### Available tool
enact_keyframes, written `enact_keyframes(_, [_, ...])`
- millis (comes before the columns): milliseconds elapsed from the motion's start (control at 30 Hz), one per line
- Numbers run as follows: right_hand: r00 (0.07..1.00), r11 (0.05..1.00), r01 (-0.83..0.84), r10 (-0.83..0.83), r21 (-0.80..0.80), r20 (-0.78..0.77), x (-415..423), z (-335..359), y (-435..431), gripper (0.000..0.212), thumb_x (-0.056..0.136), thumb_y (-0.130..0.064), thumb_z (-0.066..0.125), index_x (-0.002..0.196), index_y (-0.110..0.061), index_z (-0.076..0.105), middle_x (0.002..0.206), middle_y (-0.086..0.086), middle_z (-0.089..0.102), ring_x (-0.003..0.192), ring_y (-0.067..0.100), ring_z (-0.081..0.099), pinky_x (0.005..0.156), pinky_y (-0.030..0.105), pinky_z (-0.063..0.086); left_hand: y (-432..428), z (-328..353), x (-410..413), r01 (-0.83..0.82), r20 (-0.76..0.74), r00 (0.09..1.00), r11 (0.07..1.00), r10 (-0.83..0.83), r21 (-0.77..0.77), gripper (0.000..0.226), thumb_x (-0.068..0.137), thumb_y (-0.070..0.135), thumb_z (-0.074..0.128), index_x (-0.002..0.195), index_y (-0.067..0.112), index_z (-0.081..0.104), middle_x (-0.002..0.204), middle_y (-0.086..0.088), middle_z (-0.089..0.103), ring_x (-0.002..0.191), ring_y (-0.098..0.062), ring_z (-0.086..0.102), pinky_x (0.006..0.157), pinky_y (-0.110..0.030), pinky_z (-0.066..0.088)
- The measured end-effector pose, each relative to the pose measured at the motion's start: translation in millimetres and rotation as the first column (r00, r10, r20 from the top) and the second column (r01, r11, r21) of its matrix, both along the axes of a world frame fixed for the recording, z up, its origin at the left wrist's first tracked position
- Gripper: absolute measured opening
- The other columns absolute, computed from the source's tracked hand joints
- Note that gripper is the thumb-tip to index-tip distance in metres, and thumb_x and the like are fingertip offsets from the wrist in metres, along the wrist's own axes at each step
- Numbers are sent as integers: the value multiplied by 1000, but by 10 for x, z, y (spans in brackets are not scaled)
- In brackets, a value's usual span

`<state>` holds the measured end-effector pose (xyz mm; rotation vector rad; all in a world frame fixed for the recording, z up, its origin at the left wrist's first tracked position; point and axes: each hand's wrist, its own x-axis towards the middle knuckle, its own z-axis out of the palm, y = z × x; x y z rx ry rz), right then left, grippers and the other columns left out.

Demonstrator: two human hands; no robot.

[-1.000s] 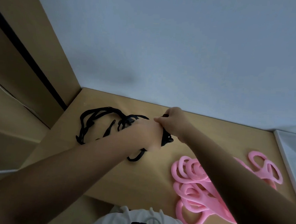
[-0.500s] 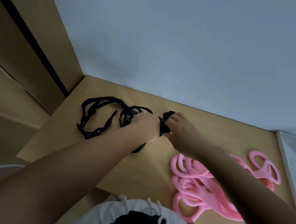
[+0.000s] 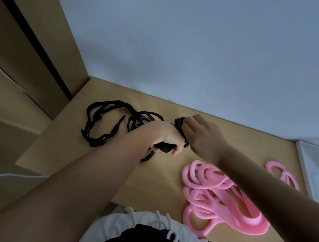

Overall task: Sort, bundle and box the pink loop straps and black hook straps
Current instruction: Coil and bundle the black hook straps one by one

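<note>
A tangle of black hook straps point(image 3: 106, 125) lies on the wooden table point(image 3: 161, 178) at the left. My left hand point(image 3: 163, 137) grips a bunch of those black straps, fingers curled round them, with an end hanging below the fist. My right hand point(image 3: 202, 134) pinches the top of the same black bunch point(image 3: 179, 122) just right of the left fist. A heap of pink loop straps point(image 3: 219, 196) lies on the table at the right, partly under my right forearm.
A grey wall stands behind the table. Brown cardboard boxes point(image 3: 18, 76) rise at the left. A white edge point(image 3: 305, 169) runs along the table's right side. My white and black clothing shows at the bottom.
My right hand has shifted from over the left fist to its right side and now pinches the top of the black bunch. The view has tilted down a little.
</note>
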<state>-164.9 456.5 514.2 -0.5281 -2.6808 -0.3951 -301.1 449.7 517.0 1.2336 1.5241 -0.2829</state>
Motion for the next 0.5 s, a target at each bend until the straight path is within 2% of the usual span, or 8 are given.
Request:
enact_keyframes(67, [999, 999, -35, 35, 22, 19, 28, 33, 75, 18, 82, 4, 34, 85, -10, 44, 70, 10, 60, 57, 27, 55, 40, 25, 34, 22, 33, -21, -110, 105, 988, 992, 115, -52, 27, 76, 3, 56, 55, 13, 44, 51, 0, 42, 40, -12, 33, 41, -14, 24])
enact_keyframes(167, [982, 986, -163, 159, 36, 97, 54, 79, 171, 26, 89, 3, 37, 87, -2, 62, 79, 12, 65, 63, 28, 59, 44, 27, 43, -7, 77, -35, -149, 165, 972, 983, 166, -110, 30, 78, 4, 58, 52, 15, 48, 53, 1, 43, 44, -11, 33, 41, -15, 22])
enact_keyframes(233, [954, 965, -258, 248, 38, 167, 37, 99, 181, 19, 86, 2, 43, 84, -1, 62, 79, 12, 65, 61, 27, 58, 46, 28, 45, -41, 46, -30, -137, 167, 974, 984, 155, -112, 33, 79, 4, 59, 49, 15, 48, 53, 1, 44, 46, -12, 34, 43, -17, 23])
enact_keyframes(300, [931, 947, -320, 307, 34, 198, 34, 149, 184, 23, 87, 1, 43, 75, -1, 63, 76, 12, 64, 59, 26, 56, 46, 29, 46, -79, 34, -14, -135, 173, 973, 986, 150, -95, 34, 80, 5, 59, 50, 16, 46, 52, 2, 44, 46, -12, 35, 44, -18, 24])
enact_keyframes(400, [930, 945, -327, 319, 19, 182, 91, 298, 219, 36, 93, -2, 36, 76, 0, 68, 84, 11, 69, 68, 28, 63, 44, 27, 45, -91, 93, -35, -218, 301, 921, 968, 246, -126, 33, 82, 6, 57, 54, 17, 44, 47, 4, 44, 41, -9, 35, 40, -14, 23])
enact_keyframes(500, [948, 954, -299, 300, -20, 109, 124, 345, 295, 33, 91, 1, 37, 89, 2, 70, 98, 13, 70, 85, 30, 67, 37, 27, 44, -83, 162, -99, -278, 412, 850, 944, 327, -176, 30, 83, 5, 54, 58, 17, 42, 50, 2, 43, 44, -9, 32, 38, -14, 19])
